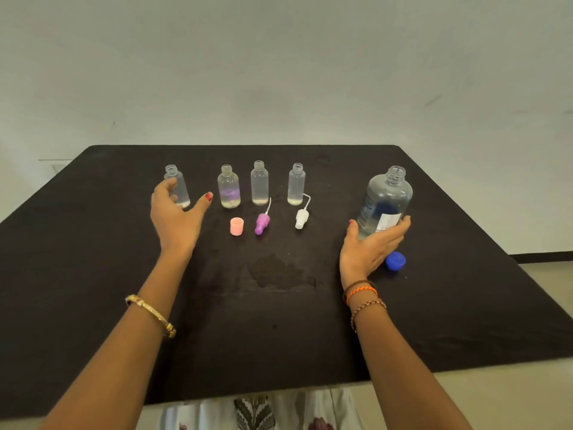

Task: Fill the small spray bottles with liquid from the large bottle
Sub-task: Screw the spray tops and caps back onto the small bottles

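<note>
Black table (93, 274), possibly a wet patch (279, 274); pale wall (279, 72).

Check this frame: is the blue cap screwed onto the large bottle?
No. The blue cap lies on the table beside the right hand, and the large bottle has an open neck.

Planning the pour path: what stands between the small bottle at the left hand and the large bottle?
In the head view, three uncapped small bottles stand between them: a rounder one, then two slim ones.
</note>
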